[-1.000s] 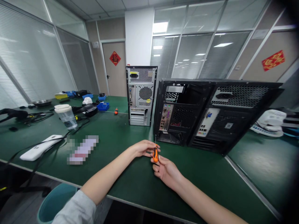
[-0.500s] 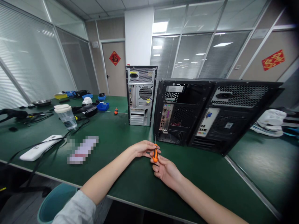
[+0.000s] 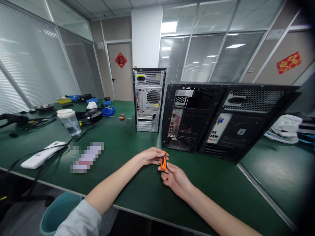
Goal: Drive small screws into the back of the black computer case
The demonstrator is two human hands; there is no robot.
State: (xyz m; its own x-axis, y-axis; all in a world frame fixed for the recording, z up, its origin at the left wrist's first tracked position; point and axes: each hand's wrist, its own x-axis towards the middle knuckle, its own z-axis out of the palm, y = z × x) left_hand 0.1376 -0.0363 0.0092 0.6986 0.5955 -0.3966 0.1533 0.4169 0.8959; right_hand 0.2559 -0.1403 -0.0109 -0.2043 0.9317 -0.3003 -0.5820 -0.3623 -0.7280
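Note:
An orange and black screwdriver (image 3: 163, 162) is held between both hands, its thin shaft pointing away toward the lower left corner of a black computer case (image 3: 183, 121). The fingers of my left hand (image 3: 152, 156) are closed around the front of the handle. My right hand (image 3: 176, 178) pinches the rear end of the handle. Another black case (image 3: 228, 131) stands against the first on its right. Further back stands a silver and black case (image 3: 149, 101), its rear panel facing me.
On the left are a lidded cup (image 3: 70, 123), a white device (image 3: 43, 155), a blurred flat object (image 3: 88, 158), cables and blue trays (image 3: 108, 111). A second screwdriver (image 3: 122, 116) lies behind. A teal bin (image 3: 59, 213) stands below the table (image 3: 137, 190); a white object (image 3: 285, 127) is at right.
The handle has turned slightly, showing a different side of its orange and black pattern. The fingers of my right hand have shifted a little, and the cases have stayed in place.

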